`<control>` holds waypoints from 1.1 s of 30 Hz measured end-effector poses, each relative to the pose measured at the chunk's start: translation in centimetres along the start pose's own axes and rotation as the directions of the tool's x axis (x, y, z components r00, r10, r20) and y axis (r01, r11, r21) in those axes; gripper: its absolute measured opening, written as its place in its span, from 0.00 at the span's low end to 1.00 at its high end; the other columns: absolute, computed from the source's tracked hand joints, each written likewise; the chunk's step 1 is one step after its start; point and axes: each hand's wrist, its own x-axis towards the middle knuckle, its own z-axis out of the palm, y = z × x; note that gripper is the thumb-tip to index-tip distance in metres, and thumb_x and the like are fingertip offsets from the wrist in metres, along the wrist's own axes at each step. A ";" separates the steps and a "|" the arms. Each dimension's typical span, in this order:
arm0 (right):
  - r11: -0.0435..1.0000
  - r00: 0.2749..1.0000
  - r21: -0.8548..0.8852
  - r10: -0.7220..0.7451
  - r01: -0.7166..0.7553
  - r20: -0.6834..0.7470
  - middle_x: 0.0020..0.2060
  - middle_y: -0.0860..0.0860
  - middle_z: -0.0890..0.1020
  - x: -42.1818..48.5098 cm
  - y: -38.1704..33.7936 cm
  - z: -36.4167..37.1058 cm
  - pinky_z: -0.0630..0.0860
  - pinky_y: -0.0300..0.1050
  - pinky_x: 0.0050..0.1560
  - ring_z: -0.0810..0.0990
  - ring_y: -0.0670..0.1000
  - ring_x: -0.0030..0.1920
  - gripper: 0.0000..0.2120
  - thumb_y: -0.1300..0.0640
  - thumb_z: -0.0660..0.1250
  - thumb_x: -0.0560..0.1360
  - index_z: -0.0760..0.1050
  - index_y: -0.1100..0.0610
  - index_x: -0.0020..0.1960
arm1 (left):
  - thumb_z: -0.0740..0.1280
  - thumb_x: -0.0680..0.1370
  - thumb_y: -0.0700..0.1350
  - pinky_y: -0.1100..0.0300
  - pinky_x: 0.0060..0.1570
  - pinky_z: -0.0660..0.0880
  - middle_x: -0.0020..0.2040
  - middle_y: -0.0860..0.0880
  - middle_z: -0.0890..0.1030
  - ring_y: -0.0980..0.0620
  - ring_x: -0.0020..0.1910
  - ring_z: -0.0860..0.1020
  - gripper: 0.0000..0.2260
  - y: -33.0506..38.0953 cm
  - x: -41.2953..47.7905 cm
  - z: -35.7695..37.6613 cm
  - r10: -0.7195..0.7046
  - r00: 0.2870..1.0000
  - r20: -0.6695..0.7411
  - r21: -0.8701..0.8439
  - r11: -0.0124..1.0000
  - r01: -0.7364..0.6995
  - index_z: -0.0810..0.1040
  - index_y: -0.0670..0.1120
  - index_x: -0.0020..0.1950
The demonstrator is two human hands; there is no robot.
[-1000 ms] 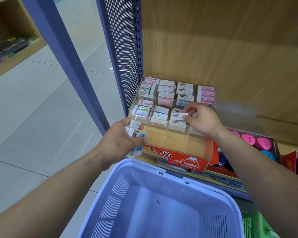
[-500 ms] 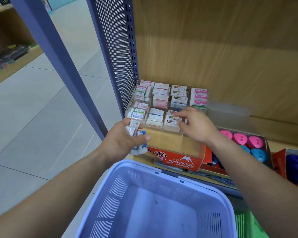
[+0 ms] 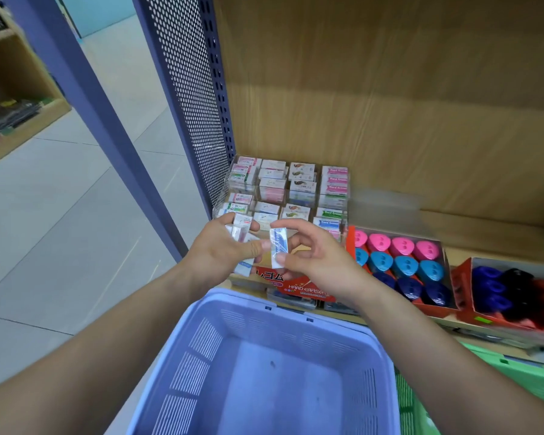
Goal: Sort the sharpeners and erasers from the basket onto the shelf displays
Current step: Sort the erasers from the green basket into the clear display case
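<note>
The left hand grips a stack of erasers, seemingly as a ready supply. The right hand pinches one eraser between thumb and fingertips, probably bound for the display in the back left corner of the shelf.

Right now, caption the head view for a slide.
Right hand pinches one eraser, left hand grips several erasers, above the basket.

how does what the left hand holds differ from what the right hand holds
The left hand grips a bunch of erasers; the right hand pinches one single eraser. The bunch's top piece shows reddish print; the single eraser has a blue stripe. Both are small wrapped blocks held before the shelf.
</note>
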 end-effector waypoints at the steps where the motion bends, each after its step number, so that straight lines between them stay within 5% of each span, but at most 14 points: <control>1: 1.000 1.000 -0.001 0.015 -0.015 -0.007 0.45 0.55 0.78 -0.3 -0.1 -0.3 0.84 0.49 0.47 0.85 0.59 0.43 0.19 0.67 0.71 0.76 0.76 0.49 0.63 | 0.77 0.73 0.37 0.44 0.49 0.81 0.45 0.33 0.83 0.43 0.38 0.82 0.13 -0.1 0.0 -0.1 -0.006 1.000 -0.003 0.007 1.000 0.006 0.78 0.40 0.53; 5: 0.994 0.989 -0.055 0.091 -0.098 -0.118 0.45 0.57 0.86 -1.0 1.0 -2.3 0.83 0.48 0.44 0.86 0.58 0.43 0.10 0.63 0.73 0.76 0.75 0.56 0.53 | 0.78 0.72 0.41 0.45 0.52 0.80 0.39 0.43 0.85 0.45 0.39 0.83 0.14 -0.9 0.4 -0.3 -0.025 1.000 -0.015 0.096 0.995 0.027 0.78 0.43 0.54; 10: 0.973 0.933 -0.096 0.170 -0.210 -0.316 0.44 0.60 0.86 -0.2 2.7 -6.6 0.83 0.45 0.42 0.85 0.55 0.39 0.07 0.65 0.71 0.76 0.75 0.61 0.51 | 0.79 0.72 0.42 0.64 0.29 0.73 0.39 0.44 0.82 0.50 0.35 0.79 0.13 -1.3 0.6 0.3 -0.069 0.998 -0.004 0.178 0.982 0.068 0.78 0.44 0.52; 12: 0.969 0.911 -0.118 0.158 -0.218 -0.382 0.45 0.59 0.84 0.9 3.2 -8.6 0.84 0.50 0.47 0.87 0.57 0.41 0.08 0.67 0.71 0.76 0.75 0.60 0.51 | 0.79 0.72 0.43 0.63 0.29 0.73 0.39 0.44 0.82 0.50 0.33 0.79 0.13 -1.5 0.9 0.4 -0.072 0.997 0.003 0.195 0.978 0.070 0.79 0.45 0.51; 15: 0.940 0.892 -0.287 0.039 -0.186 -0.450 0.44 0.57 0.84 3.5 3.5 -10.6 0.82 0.47 0.40 0.86 0.53 0.38 0.08 0.65 0.72 0.76 0.77 0.54 0.49 | 0.79 0.72 0.42 0.62 0.32 0.76 0.40 0.46 0.82 0.50 0.35 0.80 0.11 -1.7 1.4 0.6 -0.059 0.998 -0.003 0.208 0.976 0.058 0.79 0.46 0.50; 20: 0.739 0.881 -0.655 -0.197 -0.156 -0.431 0.40 0.46 0.82 7.9 3.9 -11.6 0.72 0.29 0.31 0.82 0.46 0.39 0.03 0.58 0.71 0.76 0.79 0.51 0.48 | 0.80 0.71 0.43 0.58 0.40 0.77 0.40 0.53 0.81 0.49 0.45 0.82 0.11 -2.1 2.0 0.4 -0.049 0.999 -0.021 0.165 0.985 0.052 0.80 0.46 0.48; 23: 0.584 0.924 -0.797 -0.201 -0.155 -0.326 0.44 0.49 0.82 9.3 4.7 -11.8 0.79 0.43 0.41 0.82 0.51 0.43 0.04 0.57 0.68 0.78 0.79 0.52 0.51 | 0.81 0.70 0.45 0.57 0.41 0.76 0.37 0.56 0.80 0.50 0.40 0.81 0.13 -2.3 2.3 0.0 -0.048 0.998 -0.026 0.134 0.990 0.051 0.80 0.46 0.49; 27: 0.295 0.978 -0.947 -0.121 -0.131 -0.173 0.44 0.51 0.82 9.8 5.0 -12.1 0.79 0.47 0.43 0.79 0.52 0.42 0.06 0.56 0.64 0.77 0.80 0.52 0.47 | 0.79 0.71 0.44 0.61 0.34 0.76 0.36 0.51 0.82 0.53 0.35 0.80 0.13 -2.1 2.5 -0.2 -0.064 0.997 -0.033 0.080 0.995 0.067 0.80 0.44 0.50; 29: 0.308 0.980 -0.940 -0.081 -0.147 -0.180 0.46 0.52 0.83 9.5 4.8 -11.8 0.79 0.48 0.44 0.80 0.53 0.43 0.07 0.56 0.63 0.78 0.81 0.52 0.48 | 0.79 0.71 0.43 0.65 0.32 0.75 0.34 0.53 0.82 0.55 0.33 0.80 0.11 -2.0 2.5 -0.2 -0.051 0.998 -0.037 0.062 0.997 0.054 0.80 0.44 0.49; 33: 0.477 0.920 -0.867 -0.258 -0.145 -0.296 0.52 0.47 0.85 6.9 3.5 -9.5 0.80 0.48 0.52 0.82 0.50 0.50 0.11 0.56 0.65 0.79 0.82 0.52 0.58 | 0.79 0.72 0.43 0.66 0.33 0.76 0.34 0.55 0.83 0.54 0.35 0.81 0.10 -1.3 2.3 0.6 -0.040 0.999 -0.032 0.036 0.999 0.041 0.81 0.45 0.48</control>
